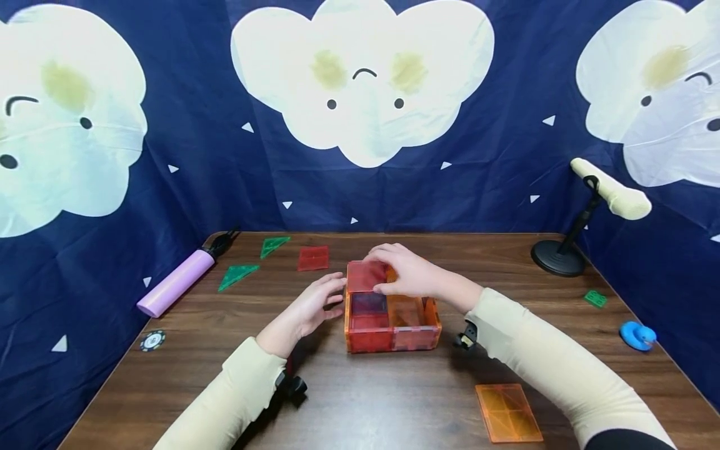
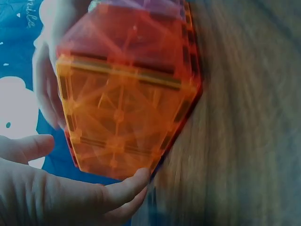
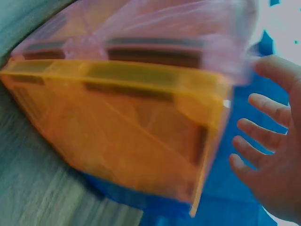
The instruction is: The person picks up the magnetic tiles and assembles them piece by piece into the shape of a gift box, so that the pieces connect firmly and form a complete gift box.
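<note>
A box of magnetic tiles point(image 1: 413, 337) stands mid-table, with red and orange see-through walls and inner compartments. A red square tile point(image 1: 362, 277) lies over its back left corner. My right hand point(image 1: 407, 269) arches over this tile, thumb towards the front and fingers towards the back; in the right wrist view its fingers are spread and loosely bent. Whether they press on the tile is hard to tell. My left hand point(image 1: 311, 307) is beside the left side of the box, fingers loosely spread. In the left wrist view a fingertip meets the orange wall point(image 2: 117, 113).
Back left lie two green triangle tiles point(image 1: 239, 275) and a red tile point(image 1: 313, 258), near a purple pump point(image 1: 177, 281) and a poker chip point(image 1: 152, 340). Front right is an orange tile point(image 1: 509, 412). A black stand point(image 1: 558, 257), green piece point(image 1: 595, 299) and blue duck point(image 1: 637, 335) are right.
</note>
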Motion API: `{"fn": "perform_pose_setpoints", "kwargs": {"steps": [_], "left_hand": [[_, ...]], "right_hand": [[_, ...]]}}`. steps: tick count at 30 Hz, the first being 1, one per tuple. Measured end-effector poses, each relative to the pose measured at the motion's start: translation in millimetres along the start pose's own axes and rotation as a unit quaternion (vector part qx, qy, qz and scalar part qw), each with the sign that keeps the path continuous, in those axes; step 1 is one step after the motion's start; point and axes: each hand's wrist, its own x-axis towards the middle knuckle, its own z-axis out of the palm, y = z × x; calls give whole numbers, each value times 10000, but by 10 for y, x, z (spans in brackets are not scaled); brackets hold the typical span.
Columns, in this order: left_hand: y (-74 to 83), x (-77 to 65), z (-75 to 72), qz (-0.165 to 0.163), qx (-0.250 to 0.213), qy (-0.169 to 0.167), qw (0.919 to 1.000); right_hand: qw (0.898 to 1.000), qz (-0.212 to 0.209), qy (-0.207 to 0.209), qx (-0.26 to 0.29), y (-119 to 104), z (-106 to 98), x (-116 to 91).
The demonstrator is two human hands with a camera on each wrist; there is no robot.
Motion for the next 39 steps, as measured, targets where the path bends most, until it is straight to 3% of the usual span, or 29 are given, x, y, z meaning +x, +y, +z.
{"fn": "perform_pose_setpoints", "kwargs": {"steps": [4,9,15,20,26,35,39], "left_hand": [[11,76,-18,-30,-29,-63,10000],[21,130,-4,-77,68,-113,9999],[25,133,-5,-11,80,-77,9999],[27,145,13,-2,10,-109,9999],[5,152,22,-8,15,-157,9999],[-1,167,48,3,-30,-118,9999],[-15,160,18,7,-72,-161,9998]], "right_hand": [[9987,-90,393,322,5,-157,-344],[9958,114,655,636,90,-259,-1059],[9907,827,-60,1075,213,-172,-1891],[9864,977,-646,1152,208,-43,-2282],[9857,1338,-812,627,246,27,-2324],[9887,1487,35,-165,455,90,-2037],[9867,1616,93,-130,424,140,-2008]]}}
